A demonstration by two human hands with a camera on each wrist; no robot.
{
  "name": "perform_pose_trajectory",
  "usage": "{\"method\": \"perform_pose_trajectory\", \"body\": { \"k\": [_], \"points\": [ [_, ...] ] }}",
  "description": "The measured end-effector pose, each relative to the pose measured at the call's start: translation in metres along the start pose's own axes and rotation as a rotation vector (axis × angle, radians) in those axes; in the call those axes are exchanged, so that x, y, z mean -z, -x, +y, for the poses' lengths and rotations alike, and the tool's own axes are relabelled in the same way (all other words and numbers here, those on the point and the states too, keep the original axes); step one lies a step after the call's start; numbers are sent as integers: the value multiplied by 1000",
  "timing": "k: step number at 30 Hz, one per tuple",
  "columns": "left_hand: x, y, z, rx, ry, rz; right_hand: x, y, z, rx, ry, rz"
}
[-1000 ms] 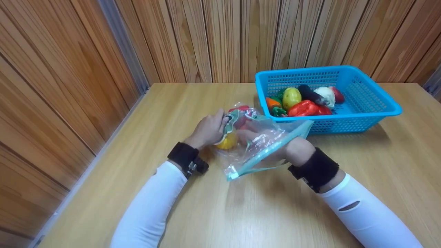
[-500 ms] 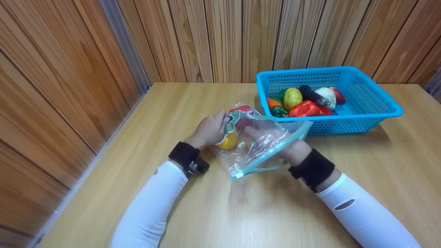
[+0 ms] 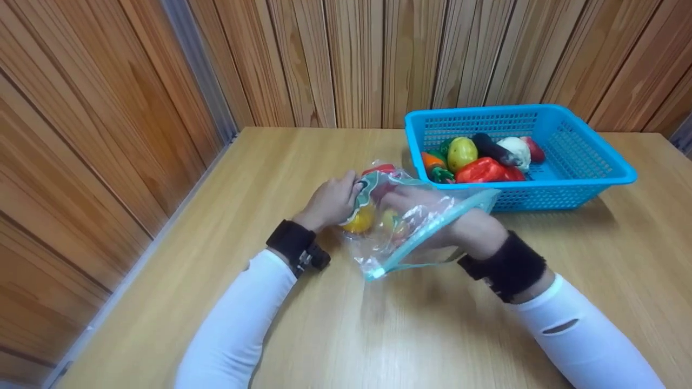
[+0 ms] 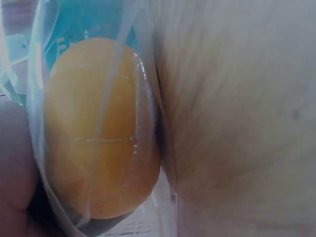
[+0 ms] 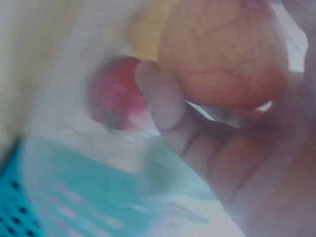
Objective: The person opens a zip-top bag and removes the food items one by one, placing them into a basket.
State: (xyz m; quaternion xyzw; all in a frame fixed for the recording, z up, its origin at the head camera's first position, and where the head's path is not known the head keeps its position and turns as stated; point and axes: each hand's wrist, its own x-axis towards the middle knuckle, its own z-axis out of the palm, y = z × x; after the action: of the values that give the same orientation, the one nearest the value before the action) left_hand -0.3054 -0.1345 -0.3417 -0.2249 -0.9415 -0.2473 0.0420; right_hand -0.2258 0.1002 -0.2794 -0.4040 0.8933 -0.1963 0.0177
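Observation:
A clear zip bag (image 3: 373,251) with a teal zip edge lies slanted above the table in the head view. My left hand (image 3: 331,201) grips its far left side, beside a yellow round fruit (image 3: 359,219) inside. That fruit (image 4: 101,128) fills much of the left wrist view behind the clear film. My right hand (image 3: 465,227) reaches through the bag's mouth, its fingers showing through the plastic. In the right wrist view its thumb curls against a round pinkish-yellow fruit (image 5: 222,54). Past the thumb is a red round piece (image 5: 116,96) with a green spot.
A blue basket (image 3: 519,186) stands at the back right, just behind the bag. It holds several pieces of produce, among them an eggplant (image 3: 493,149), a red pepper (image 3: 481,170) and a carrot (image 3: 431,161). Wooden panel walls (image 3: 357,65) border the table (image 3: 303,335).
The right hand dips and shifts inside the bag, and a pinkish-yellow fruit now shows below its fingers. The left hand keeps its hold on the bag.

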Motion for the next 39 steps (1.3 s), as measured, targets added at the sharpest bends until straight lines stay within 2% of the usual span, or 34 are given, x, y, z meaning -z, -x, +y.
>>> {"method": "perform_pose_trajectory", "body": {
  "k": [1, 2, 4, 6, 9, 13, 15, 17, 19, 21, 24, 28, 31, 34, 36, 39],
  "points": [
    [0, -1, 1, -1, -2, -1, 7, 1, -4, 38, 104, 39],
    [0, -2, 1, 1, 0, -7, 14, 4, -7, 43, 83, 79],
    [0, -2, 1, -34, -24, 8, 28, 12, -11, 53, 97, 178],
    [0, -2, 0, -59, -33, 22, 38, 20, -13, 75, 125, 307],
    [0, -1, -1, -73, -37, 31, 48, 27, -16, 28, 156, 469],
    [1, 2, -3, -21, 29, -1, 55, 32, -17, 60, 122, 608],
    [1, 2, -3, -28, 30, 9, 58, 33, -16, 125, 118, 687],
    [1, 2, -2, -60, -7, 34, 61, 34, -14, 219, 111, 800],
    [1, 1, -2, -88, -63, 53, 65, 34, -11, 313, 92, 954],
    [1, 0, -1, -104, -93, 60, 69, 35, -10, 367, 56, 1112],
    [1, -1, 0, -87, -100, 50, 77, 37, -7, 349, -17, 1306],
    [1, -1, -1, -60, -78, 42, 90, 41, 5, 209, -100, 1465],
    [1, -2, -1, -58, -77, 42, 97, 44, 24, 95, -137, 1496],
    [0, -2, -1, -46, -80, 35, 98, 47, 48, -38, -132, 1448],
    [0, -2, 0, -35, -87, 28, 95, 47, 65, -151, -106, 1372],
    [0, -2, 1, -22, -95, 22, 88, 47, 90, -366, -91, 1129]
  ]
}}
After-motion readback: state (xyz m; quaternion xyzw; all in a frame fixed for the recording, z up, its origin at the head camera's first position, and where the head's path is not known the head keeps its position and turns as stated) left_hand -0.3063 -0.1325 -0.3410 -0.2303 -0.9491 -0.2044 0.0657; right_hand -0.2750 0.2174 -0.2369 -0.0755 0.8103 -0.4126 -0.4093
